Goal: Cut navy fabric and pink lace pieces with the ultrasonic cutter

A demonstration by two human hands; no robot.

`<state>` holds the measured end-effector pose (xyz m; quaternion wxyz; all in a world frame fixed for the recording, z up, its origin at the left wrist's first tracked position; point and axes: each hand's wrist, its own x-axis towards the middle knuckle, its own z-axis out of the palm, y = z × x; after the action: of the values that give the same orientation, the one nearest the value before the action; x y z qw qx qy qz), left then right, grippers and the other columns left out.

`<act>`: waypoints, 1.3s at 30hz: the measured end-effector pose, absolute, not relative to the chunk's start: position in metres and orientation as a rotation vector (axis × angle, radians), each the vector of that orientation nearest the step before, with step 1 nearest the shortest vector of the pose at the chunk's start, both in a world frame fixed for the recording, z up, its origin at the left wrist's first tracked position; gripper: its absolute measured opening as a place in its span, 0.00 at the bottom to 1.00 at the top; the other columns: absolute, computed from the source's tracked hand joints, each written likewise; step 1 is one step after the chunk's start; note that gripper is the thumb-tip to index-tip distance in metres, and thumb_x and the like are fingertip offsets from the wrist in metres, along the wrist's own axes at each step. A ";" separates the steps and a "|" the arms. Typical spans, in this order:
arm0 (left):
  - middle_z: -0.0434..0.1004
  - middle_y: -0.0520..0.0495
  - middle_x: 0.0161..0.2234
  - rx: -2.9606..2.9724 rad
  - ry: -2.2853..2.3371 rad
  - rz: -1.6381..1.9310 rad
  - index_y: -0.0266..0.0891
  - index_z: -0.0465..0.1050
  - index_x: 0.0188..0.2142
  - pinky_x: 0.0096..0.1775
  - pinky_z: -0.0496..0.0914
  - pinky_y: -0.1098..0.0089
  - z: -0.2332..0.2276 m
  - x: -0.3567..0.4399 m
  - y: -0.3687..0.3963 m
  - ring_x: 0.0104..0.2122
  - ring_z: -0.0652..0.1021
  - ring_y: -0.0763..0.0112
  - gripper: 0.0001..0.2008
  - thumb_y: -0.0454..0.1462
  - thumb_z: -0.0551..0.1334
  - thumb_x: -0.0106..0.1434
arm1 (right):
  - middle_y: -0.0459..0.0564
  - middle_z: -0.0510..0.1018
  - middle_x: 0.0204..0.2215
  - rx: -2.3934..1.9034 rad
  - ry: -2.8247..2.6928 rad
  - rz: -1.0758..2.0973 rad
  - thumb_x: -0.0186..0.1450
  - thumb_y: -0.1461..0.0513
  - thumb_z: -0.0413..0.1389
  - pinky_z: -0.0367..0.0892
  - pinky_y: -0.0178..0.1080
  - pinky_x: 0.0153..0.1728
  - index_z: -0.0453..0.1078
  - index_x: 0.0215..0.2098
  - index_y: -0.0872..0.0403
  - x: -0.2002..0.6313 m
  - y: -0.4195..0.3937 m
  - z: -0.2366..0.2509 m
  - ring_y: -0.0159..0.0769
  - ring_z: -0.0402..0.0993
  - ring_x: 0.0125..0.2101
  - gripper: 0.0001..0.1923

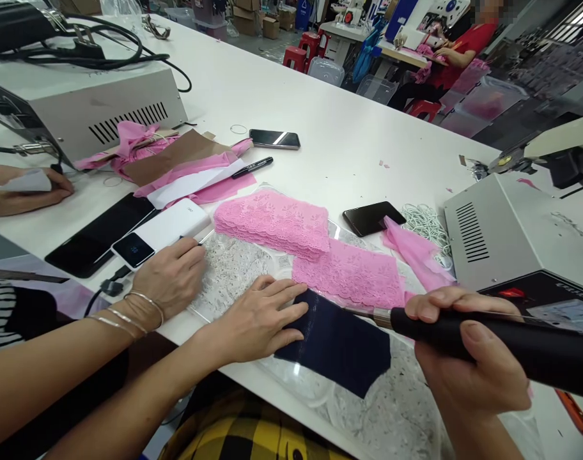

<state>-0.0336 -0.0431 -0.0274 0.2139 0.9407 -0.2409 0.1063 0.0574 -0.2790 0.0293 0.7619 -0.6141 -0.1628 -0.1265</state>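
My left hand (260,319) lies flat with its fingers stretched out on the left end of a navy blue fabric piece (344,345). My right hand (468,364) is wrapped round a thick black-handled tool (502,345) with a metal collar. Its thin tip points left and reaches the top edge of the navy fabric; whether it touches is unclear. Just beyond lies a single pink lace piece (351,275), and a stack of pink lace pieces (272,220) partly overlaps it. Under these is a clear sheet over a grey speckled surface (236,262).
A co-worker's braceleted hand (171,275) rests close on my left, by a white power bank (162,230). Phones (373,218), a marker (253,167) and pink scraps (416,255) lie about. Metal boxes stand left (114,108) and right (512,223). Another person (464,57) sits behind.
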 end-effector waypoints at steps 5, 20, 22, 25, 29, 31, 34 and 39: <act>0.69 0.38 0.58 2.630 -0.673 0.277 0.39 0.70 0.51 0.52 0.61 0.59 -0.026 -0.034 -0.043 0.56 0.70 0.57 0.16 0.45 0.57 0.69 | 0.45 0.73 0.27 -1.316 -0.372 -0.215 0.53 0.60 0.60 0.70 0.41 0.23 0.70 0.29 0.53 0.056 -0.280 0.022 0.32 0.68 0.21 0.06; 0.70 0.39 0.58 2.621 -0.679 0.292 0.39 0.70 0.51 0.52 0.61 0.58 -0.026 -0.034 -0.042 0.56 0.70 0.57 0.15 0.44 0.55 0.70 | 0.45 0.73 0.27 -1.303 -0.412 -0.225 0.55 0.63 0.58 0.69 0.39 0.24 0.71 0.30 0.53 0.058 -0.283 0.025 0.31 0.69 0.22 0.04; 0.69 0.40 0.58 2.626 -0.681 0.289 0.40 0.71 0.51 0.52 0.60 0.57 -0.026 -0.033 -0.042 0.56 0.70 0.57 0.15 0.44 0.55 0.70 | 0.45 0.73 0.27 -1.312 -0.378 -0.257 0.54 0.62 0.58 0.69 0.39 0.24 0.70 0.29 0.53 0.058 -0.288 0.027 0.31 0.68 0.22 0.05; 0.69 0.40 0.58 2.633 -0.687 0.292 0.40 0.71 0.51 0.52 0.60 0.57 -0.025 -0.033 -0.042 0.56 0.70 0.57 0.15 0.44 0.55 0.70 | 0.45 0.72 0.26 -1.341 -0.359 -0.311 0.53 0.60 0.59 0.68 0.39 0.23 0.70 0.28 0.53 0.055 -0.298 0.030 0.31 0.67 0.21 0.06; 0.69 0.40 0.58 2.645 -0.691 0.287 0.40 0.71 0.51 0.52 0.60 0.58 -0.025 -0.033 -0.042 0.56 0.70 0.57 0.15 0.44 0.55 0.70 | 0.45 0.72 0.25 -1.369 -0.352 -0.313 0.53 0.60 0.60 0.68 0.40 0.23 0.70 0.28 0.53 0.051 -0.305 0.028 0.32 0.68 0.21 0.06; 0.69 0.40 0.58 2.653 -0.694 0.289 0.40 0.71 0.51 0.52 0.60 0.58 -0.025 -0.033 -0.042 0.56 0.70 0.57 0.15 0.44 0.55 0.70 | 0.45 0.72 0.26 -1.367 -0.350 -0.308 0.53 0.61 0.59 0.69 0.40 0.23 0.70 0.29 0.53 0.050 -0.306 0.027 0.32 0.68 0.21 0.06; 0.69 0.40 0.58 2.657 -0.700 0.296 0.39 0.71 0.51 0.52 0.60 0.58 -0.024 -0.033 -0.042 0.56 0.70 0.57 0.15 0.44 0.55 0.70 | 0.45 0.73 0.26 -1.354 -0.373 -0.295 0.54 0.62 0.58 0.69 0.40 0.23 0.71 0.30 0.53 0.051 -0.306 0.024 0.32 0.68 0.21 0.05; 0.69 0.40 0.58 2.665 -0.712 0.311 0.39 0.71 0.51 0.52 0.60 0.58 -0.023 -0.032 -0.042 0.56 0.70 0.58 0.15 0.43 0.54 0.71 | 0.46 0.73 0.28 -1.323 -0.389 -0.269 0.56 0.63 0.58 0.70 0.39 0.24 0.71 0.31 0.54 0.051 -0.306 0.022 0.31 0.69 0.22 0.04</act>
<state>-0.0320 -0.0419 -0.0229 0.1817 0.9440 -0.2523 0.1102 0.0511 -0.3055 0.0225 0.7633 -0.6083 -0.1791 -0.1236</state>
